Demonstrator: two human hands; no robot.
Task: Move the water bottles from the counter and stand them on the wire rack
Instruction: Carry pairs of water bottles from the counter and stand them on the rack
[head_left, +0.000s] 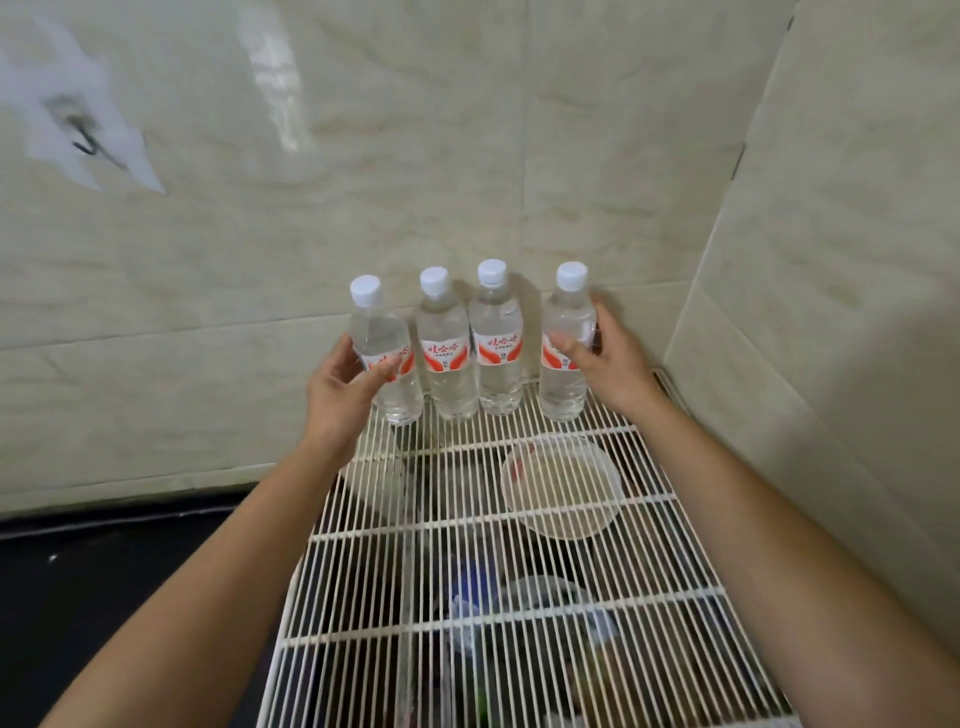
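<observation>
Several clear water bottles with white caps and red-and-white labels stand in a row at the far end of the white wire rack (467, 587), close to the tiled wall. My left hand (340, 387) holds the leftmost bottle (382, 332), thumb across its label; this bottle leans slightly left. My right hand (610, 358) holds the rightmost bottle (566, 322), thumb on the label and fingers behind it. Two more bottles (447, 332) (496, 322) stand upright between them, touched by neither hand.
A dark counter (104, 571) lies to the left of the rack, with no bottles on the part in view. Under the rack sit a clear plastic bowl (561, 488) and other blurred items. Tiled walls close off the back and right.
</observation>
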